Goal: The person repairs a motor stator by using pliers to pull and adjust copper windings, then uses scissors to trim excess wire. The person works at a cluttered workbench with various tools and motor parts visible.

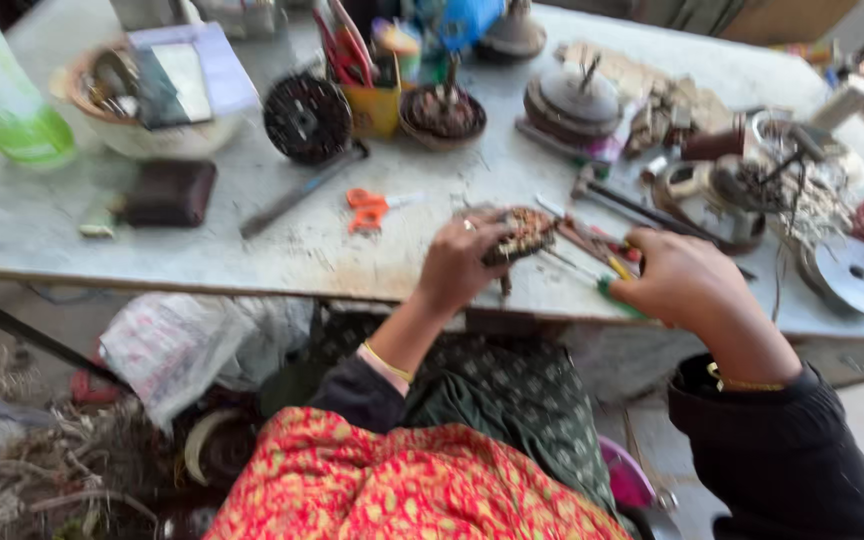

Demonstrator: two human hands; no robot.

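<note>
My left hand (462,265) grips a round motor part wound with copper wire (522,236) at the near edge of the grey worktable (252,250). My right hand (680,283) rests just right of it, closed around a green-handled tool (612,285) whose shaft points toward the wound part. Several thin tools with red and yellow handles (607,250) lie between my hands. The frame is blurred, so the tool's tip is unclear.
Orange-handled scissors (370,208), a dark metal bar (302,190), a black wallet-like case (167,193), a black round disc (307,118), a yellow tool cup (372,105), a white bowl (152,135), a green bottle (12,100) and motor parts (572,100) crowd the table. Wire scrap (52,470) lies on the floor.
</note>
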